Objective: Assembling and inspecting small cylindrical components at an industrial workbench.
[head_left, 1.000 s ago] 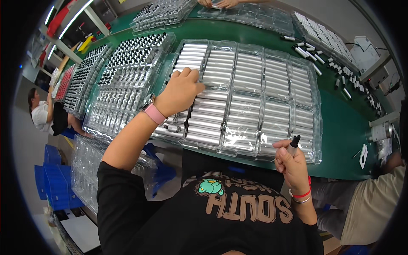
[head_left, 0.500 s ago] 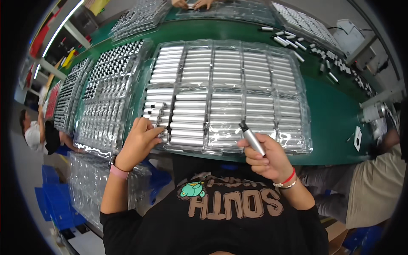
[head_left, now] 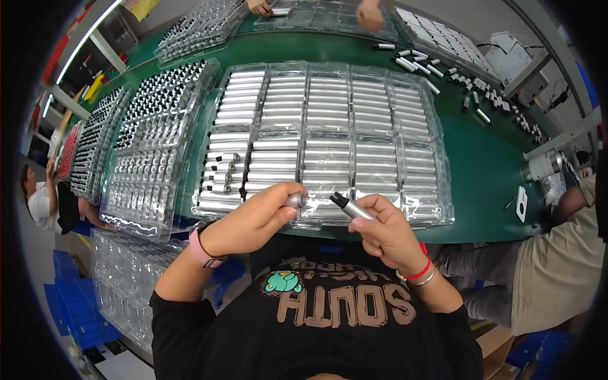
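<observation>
My right hand (head_left: 389,234) is closed round a silver tube (head_left: 360,211), whose black notched tip points up and to the left. My left hand (head_left: 256,218) pinches a short silver cap (head_left: 296,201), its open end facing the tube. A small gap separates the two parts. Both hands are over the near edge of a clear plastic tray (head_left: 448,190) filled with rows of silver tubes. In that tray's near left compartment, several short silver caps with black ends (head_left: 223,178) lie on top of the tubes.
Left of the main tray stands another clear tray (head_left: 166,212) with upright small parts, many black-topped. Loose silver tubes (head_left: 418,66) lie scattered at the far right on the green table (head_left: 484,212). Across the table another person's hand (head_left: 370,18) is at a tray. A co-worker's sleeve (head_left: 563,253) is close on my right.
My left hand has come from the near left compartment toward the middle, now with a short silver cap. My right hand has shifted slightly left, tilting the tube toward it.
</observation>
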The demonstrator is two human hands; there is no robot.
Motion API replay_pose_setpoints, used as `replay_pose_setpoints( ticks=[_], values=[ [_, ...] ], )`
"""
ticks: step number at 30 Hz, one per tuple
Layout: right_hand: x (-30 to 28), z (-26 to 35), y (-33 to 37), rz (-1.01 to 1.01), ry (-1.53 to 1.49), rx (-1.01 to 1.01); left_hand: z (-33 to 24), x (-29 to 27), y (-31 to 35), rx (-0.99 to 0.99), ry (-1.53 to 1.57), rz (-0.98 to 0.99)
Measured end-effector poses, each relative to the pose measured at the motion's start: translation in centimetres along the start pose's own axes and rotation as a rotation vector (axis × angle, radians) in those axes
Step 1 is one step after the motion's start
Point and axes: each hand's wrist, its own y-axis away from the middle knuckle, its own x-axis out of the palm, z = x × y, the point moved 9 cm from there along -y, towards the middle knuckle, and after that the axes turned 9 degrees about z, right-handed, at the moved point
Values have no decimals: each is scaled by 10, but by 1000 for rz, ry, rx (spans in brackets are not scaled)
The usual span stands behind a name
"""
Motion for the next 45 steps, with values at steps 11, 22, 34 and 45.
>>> replay_pose_setpoints(
  ticks=[11, 22, 34, 45],
  values=[
    [18, 59, 21, 33, 1040, -607, -2, 27, -25, -42, 145, 255],
    [58, 61, 34, 241, 1663, -582, -24, 53, -29, 0, 127, 318],
    [11, 3, 10, 179, 655, 219, -60, 41, -14, 610, -637, -123],
    [-38, 62, 9, -43, 795, -289, 46, -115, -39, 66, -916, -324]
  ],
)
